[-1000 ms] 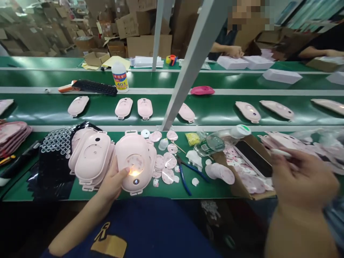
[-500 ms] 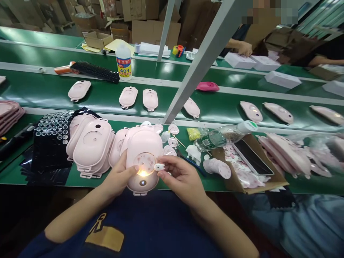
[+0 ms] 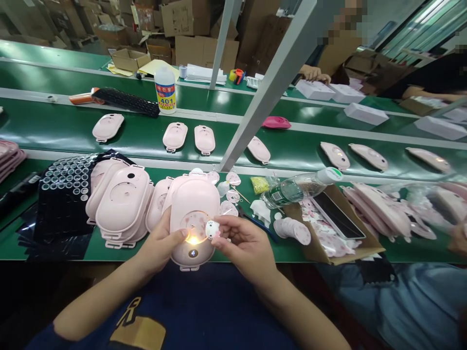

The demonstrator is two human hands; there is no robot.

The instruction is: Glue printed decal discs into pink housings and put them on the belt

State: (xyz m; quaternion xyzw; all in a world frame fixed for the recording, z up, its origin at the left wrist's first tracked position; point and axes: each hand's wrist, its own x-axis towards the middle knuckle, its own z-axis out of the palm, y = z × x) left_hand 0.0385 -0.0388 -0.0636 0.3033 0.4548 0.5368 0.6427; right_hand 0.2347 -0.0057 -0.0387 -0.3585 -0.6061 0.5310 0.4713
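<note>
A pink oval plastic case (image 3: 193,199) is tilted up in front of me, its round window glowing warm near a small display reading 4. My left hand (image 3: 164,239) is closed on the case's left side, thumb resting by the lit window. Between the thumb and fingers of my right hand (image 3: 244,245) is a small white cat-face piece (image 3: 212,230), held just over the window's right edge. I cannot tell whether the piece touches the case. Behind the case lie several round printed discs (image 3: 233,179).
Stacked pink cases (image 3: 122,201) and a black sheet of round stickers (image 3: 65,184) lie left. To the right are a clear bottle (image 3: 299,187), a cardboard tray (image 3: 339,257) and pliers (image 3: 268,232). A metal post (image 3: 270,78) rises ahead. A co-worker's hands (image 3: 315,74) touch white boxes beyond.
My right hand has turned the cat-face piece so its face shows toward me. The left hand keeps its hold on the case. The whole view has shifted slightly.
</note>
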